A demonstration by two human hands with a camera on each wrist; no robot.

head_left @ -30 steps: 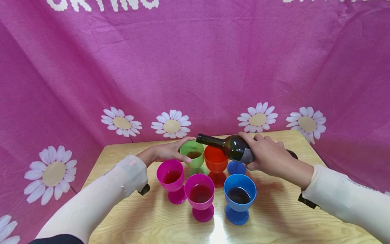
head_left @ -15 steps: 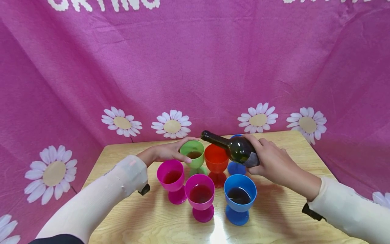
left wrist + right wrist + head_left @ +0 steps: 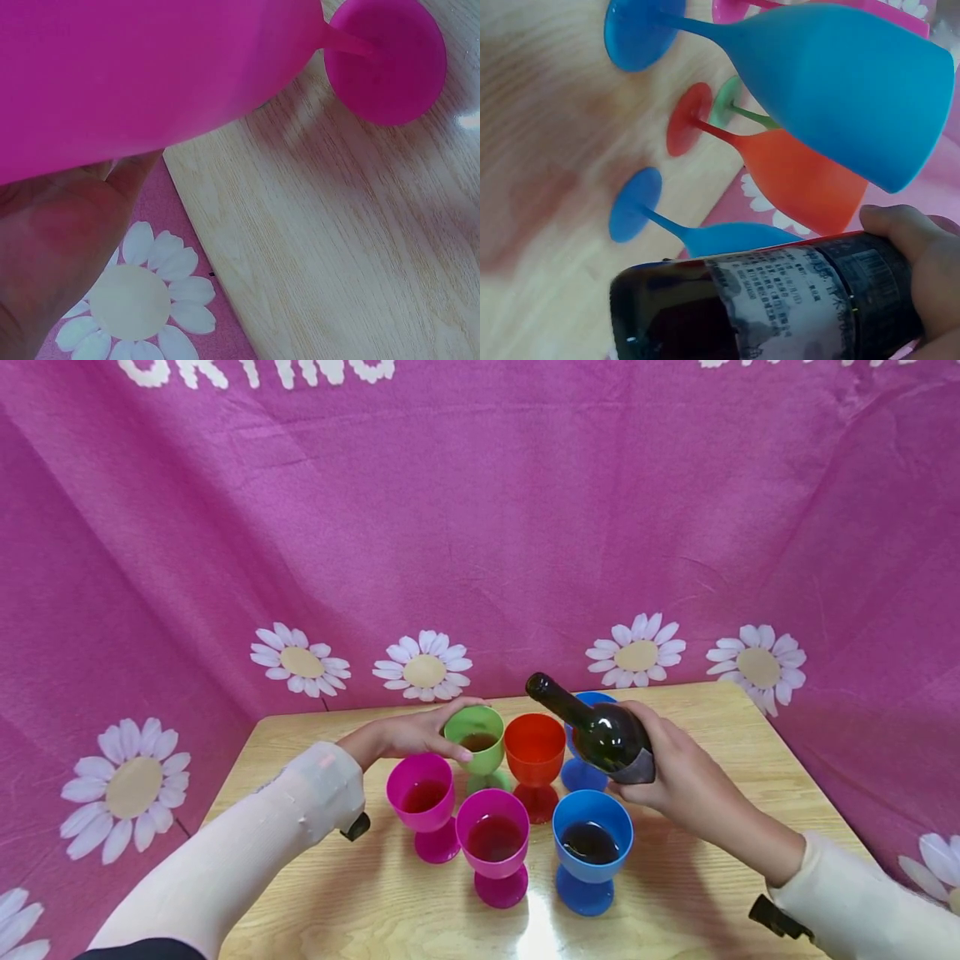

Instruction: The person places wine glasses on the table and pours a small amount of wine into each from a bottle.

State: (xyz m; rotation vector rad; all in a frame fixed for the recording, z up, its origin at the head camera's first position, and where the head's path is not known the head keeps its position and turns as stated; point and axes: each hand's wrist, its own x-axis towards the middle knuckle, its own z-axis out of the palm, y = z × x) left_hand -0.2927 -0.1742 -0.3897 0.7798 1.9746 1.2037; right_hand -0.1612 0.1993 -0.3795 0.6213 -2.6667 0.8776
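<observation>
My right hand (image 3: pixel 675 768) grips a dark green bottle (image 3: pixel 600 731) by its body, neck tilted up and to the left, over the far blue goblet (image 3: pixel 581 768). Its label (image 3: pixel 795 304) shows in the right wrist view. My left hand (image 3: pixel 408 735) holds the rim of the green goblet (image 3: pixel 476 739), which has dark liquid in it. Beside it stands an orange goblet (image 3: pixel 534 756). In front stand two pink goblets (image 3: pixel 422 797) (image 3: pixel 492 839) and a blue goblet (image 3: pixel 592 843), each with dark liquid.
The goblets stand grouped mid-table on a light wooden table (image 3: pixel 675 893). A pink cloth with white daisies (image 3: pixel 423 668) hangs behind and around it. A pink goblet's bowl and foot (image 3: pixel 386 64) fill the left wrist view.
My right hand has drawn the bottle to the right and tipped its neck upward, away from the green and orange goblets. The left hand stays on the green goblet.
</observation>
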